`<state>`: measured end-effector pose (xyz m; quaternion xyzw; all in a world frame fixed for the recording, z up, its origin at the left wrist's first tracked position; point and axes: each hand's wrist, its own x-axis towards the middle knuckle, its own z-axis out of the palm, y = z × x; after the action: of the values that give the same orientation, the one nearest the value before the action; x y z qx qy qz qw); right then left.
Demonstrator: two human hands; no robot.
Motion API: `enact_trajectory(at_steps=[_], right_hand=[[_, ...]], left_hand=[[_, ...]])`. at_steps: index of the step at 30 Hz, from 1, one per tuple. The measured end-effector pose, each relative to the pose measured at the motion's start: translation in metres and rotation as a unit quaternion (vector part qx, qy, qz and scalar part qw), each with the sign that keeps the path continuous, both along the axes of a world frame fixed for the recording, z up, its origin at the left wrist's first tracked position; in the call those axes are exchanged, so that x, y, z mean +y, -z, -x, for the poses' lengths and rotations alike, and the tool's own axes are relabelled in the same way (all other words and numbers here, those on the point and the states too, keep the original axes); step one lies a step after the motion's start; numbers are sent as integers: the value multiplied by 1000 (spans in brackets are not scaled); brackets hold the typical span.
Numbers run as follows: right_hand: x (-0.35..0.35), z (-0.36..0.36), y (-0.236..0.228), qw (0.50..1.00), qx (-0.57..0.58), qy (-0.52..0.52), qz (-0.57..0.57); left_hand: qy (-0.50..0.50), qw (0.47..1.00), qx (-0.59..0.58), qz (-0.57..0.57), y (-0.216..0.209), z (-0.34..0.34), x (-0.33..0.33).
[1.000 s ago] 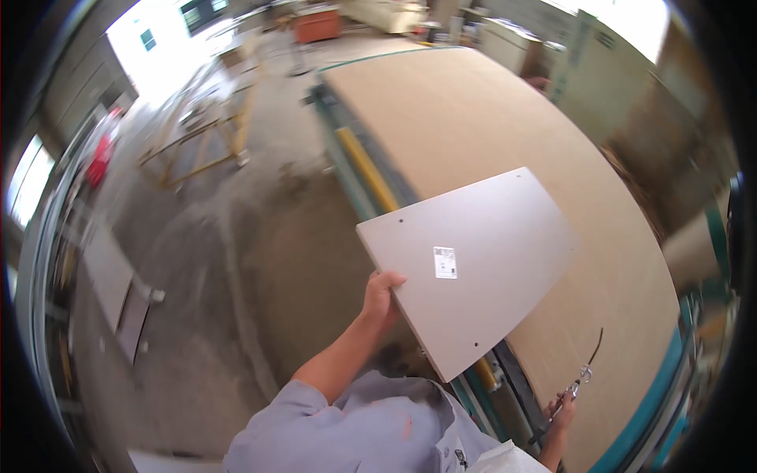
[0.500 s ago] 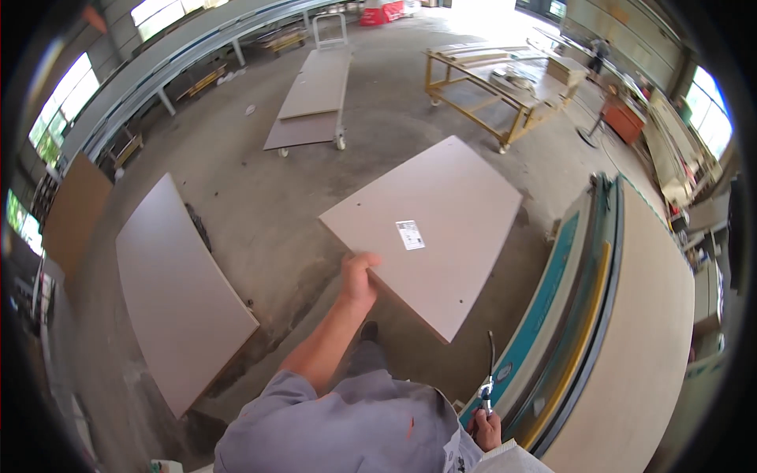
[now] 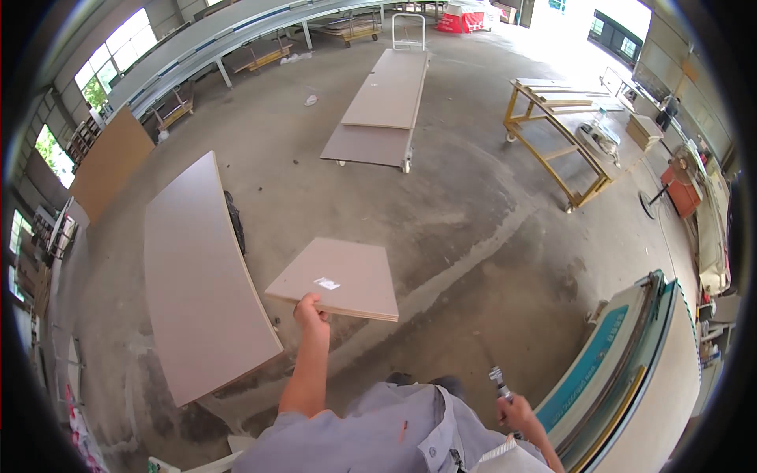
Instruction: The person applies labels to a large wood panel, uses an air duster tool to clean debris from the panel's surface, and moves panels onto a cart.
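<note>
My left hand (image 3: 311,310) is closed on the near edge of a pinkish-grey wood panel (image 3: 355,272), its thumb on top. The panel is held out in the air ahead of me, nearly flat, with a white label on its upper face. At the lower right, my right hand (image 3: 516,413) is wrapped round the handle of a slim silver-and-dark air blow gun (image 3: 499,381). Its nozzle points forward and away from the held panel. To the left of my left arm lies a larger pinkish-grey panel (image 3: 201,284).
A long machine bed with a teal stripe (image 3: 587,366) stands close on my right. Ahead is a trolley (image 3: 408,33) loaded with long boards. A yellow wheeled frame table (image 3: 552,150) stands at the far right. A brown board (image 3: 113,164) leans at the left.
The panel in my left hand has moved left and lower, turning flatter. My view has swung right, away from the machine. My right hand has come further forward with the air blow gun.
</note>
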<state>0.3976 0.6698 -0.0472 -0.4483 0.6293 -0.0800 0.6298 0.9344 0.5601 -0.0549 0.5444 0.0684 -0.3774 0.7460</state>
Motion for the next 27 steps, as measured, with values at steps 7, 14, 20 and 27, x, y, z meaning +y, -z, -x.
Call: enact_trajectory(at_steps=[7, 14, 20, 27], right_hand=[[-239, 18, 70, 993, -8, 114, 20], [-502, -65, 52, 986, -32, -164, -27], [-694, -134, -46, 870, -13, -492, -12], [-901, -143, 84, 983, -14, -184, 22]], left_hand=[[-154, 987, 20, -39, 20, -50, -87], [-245, 969, -1, -20, -7, -52, -212], [-282, 958, 16, 47, -18, -56, -347], [-298, 951, 29, 79, 37, -128, -574]])
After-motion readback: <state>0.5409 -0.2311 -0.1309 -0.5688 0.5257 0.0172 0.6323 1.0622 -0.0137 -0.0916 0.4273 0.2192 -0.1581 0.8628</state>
